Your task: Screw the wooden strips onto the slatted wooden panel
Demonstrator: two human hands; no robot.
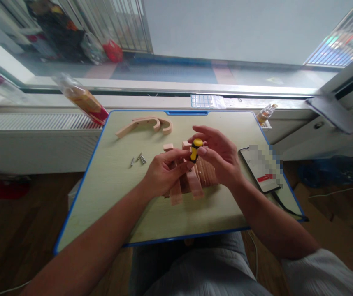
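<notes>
A stubby yellow-and-black screwdriver [196, 149] stands nearly upright over a wooden slatted piece [206, 172] on the table. My left hand [168, 170] is closed, its thumb and forefinger pinching around the screwdriver's lower end. At the handle, my right hand [221, 154] curls loosely, with the thumb against its side and the other fingers partly behind it. Pale wooden strips [195, 187] lie across the slatted piece, and their raised ends show beyond my left hand. The screwdriver's tip is hidden by my fingers.
Several metal screws [142, 158] lie left of my hands. Two curved wooden pieces [145, 122] rest toward the back of the blue-edged table [102, 197]. A phone [258, 170] with a dark strap lies at the right. Bottles stand behind, one a large bottle [84, 100].
</notes>
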